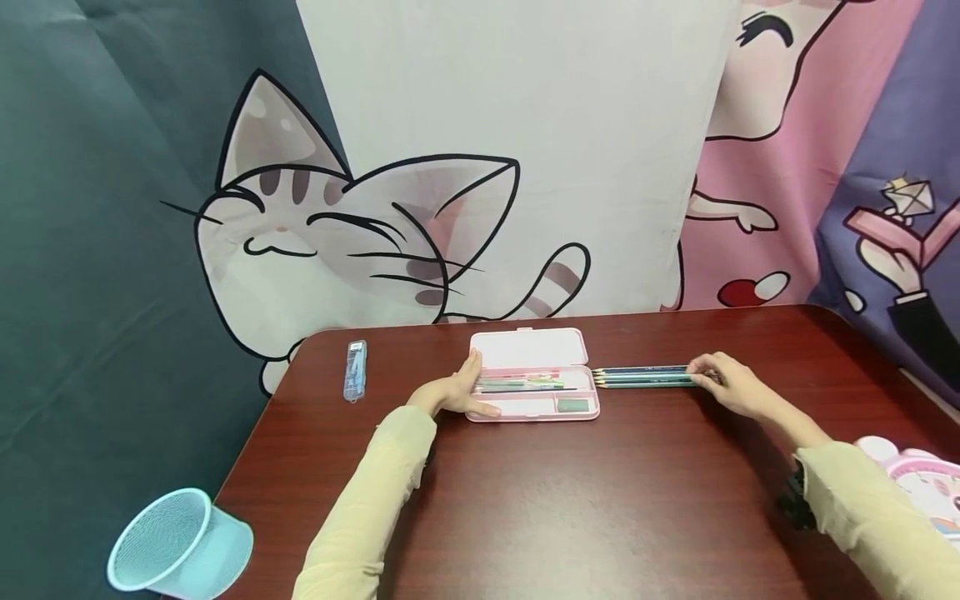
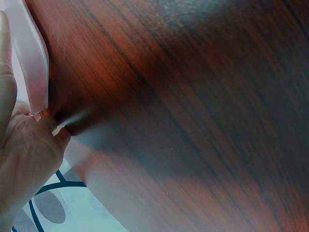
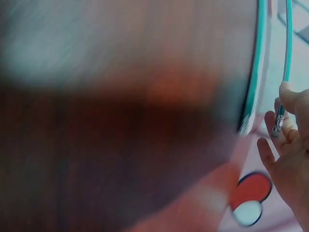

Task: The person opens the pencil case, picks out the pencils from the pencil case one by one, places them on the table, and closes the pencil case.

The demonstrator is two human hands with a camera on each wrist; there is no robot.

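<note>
A pink pencil case [image 1: 534,407] lies with its lid [image 1: 531,348] raised back; it holds several slim pens or brushes [image 1: 525,383] and a grey-green block [image 1: 573,405]. My left hand [image 1: 459,390] rests against its left end, thumb and forefinger spread along it. In the left wrist view that hand [image 2: 29,150] touches the pink case end [image 2: 36,63]. Right of the case several green and blue pencils [image 1: 637,377] lie side by side, points toward it. My right hand [image 1: 731,383] is at their blunt ends; in the right wrist view it pinches a green pencil [image 3: 288,43] near its tip end.
A slim blue translucent case [image 1: 356,371] lies at the back left of the brown table [image 1: 600,500]. At the left front edge a light-blue mesh pen holder [image 1: 217,550] lies tipped. A pink and white object [image 1: 926,483] is at the right, partly behind my sleeve.
</note>
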